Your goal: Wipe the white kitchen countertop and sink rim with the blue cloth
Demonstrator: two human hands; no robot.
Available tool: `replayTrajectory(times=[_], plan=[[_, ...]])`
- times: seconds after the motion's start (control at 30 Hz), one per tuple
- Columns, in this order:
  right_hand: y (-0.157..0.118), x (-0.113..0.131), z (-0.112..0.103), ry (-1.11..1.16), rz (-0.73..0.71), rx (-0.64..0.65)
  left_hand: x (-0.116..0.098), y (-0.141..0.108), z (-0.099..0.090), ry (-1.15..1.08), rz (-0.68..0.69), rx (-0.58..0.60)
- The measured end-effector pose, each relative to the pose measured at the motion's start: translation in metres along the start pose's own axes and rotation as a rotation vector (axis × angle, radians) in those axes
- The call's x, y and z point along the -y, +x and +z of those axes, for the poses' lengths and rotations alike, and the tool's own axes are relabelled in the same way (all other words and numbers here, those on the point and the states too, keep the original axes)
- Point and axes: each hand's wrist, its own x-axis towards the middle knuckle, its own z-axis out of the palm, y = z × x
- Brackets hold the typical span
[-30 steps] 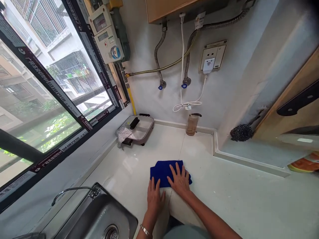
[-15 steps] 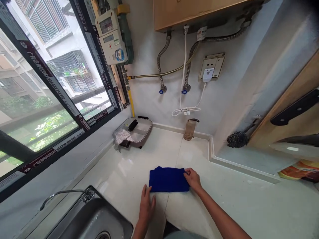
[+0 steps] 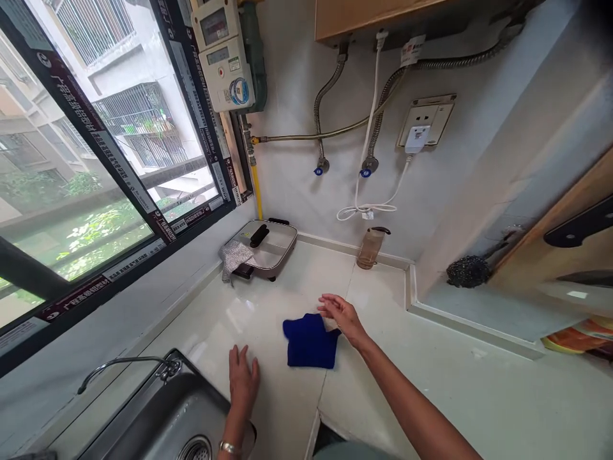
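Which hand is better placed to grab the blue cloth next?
Probably the right hand: it is close by the blue cloth, at its far right edge, while the left hand is apart from it, nearer the sink.

Cloth (image 3: 311, 348): on the counter (image 3: 479, 396), right of the sink (image 3: 179, 412), nearer than pan and jug.
Left hand (image 3: 243, 380): between sink and cloth, apart from the cloth.
Right hand (image 3: 343, 321): at cloth's far right corner; contact cannot be told.
Faucet (image 3: 122, 361): at sink's far corner.
Pan (image 3: 278, 248): back left of counter, rag (image 3: 236, 255) over its near left corner.
Jug (image 3: 370, 249): right of pan, by the back wall (image 3: 292, 198).
Socket (image 3: 440, 121): on that wall, above and right of jug.
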Motion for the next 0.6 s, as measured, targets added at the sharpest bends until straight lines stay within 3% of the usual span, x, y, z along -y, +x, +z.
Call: replayTrajectory(times=[0.13, 0.3, 0.43, 0.6], plan=[[-0.013, 0.003, 0.038, -0.111, -0.078, 0.026, -0.008, 0.022, 0.005, 0.100, -0.093, 0.037], [-0.049, -0.014, 0.080, -0.570, -0.272, 0.302, -0.029, 0.033, 0.018, 0.221, -0.167, 0.081], [-0.065, -0.023, 0.077, -0.753, -0.361, 0.360, -0.035, 0.024, 0.023, 0.321, -0.076, -0.009], [-0.102, -0.043, 0.054, -0.791, -0.455, 0.304, -0.032, 0.021, 0.025, 0.331, -0.038, -0.057]])
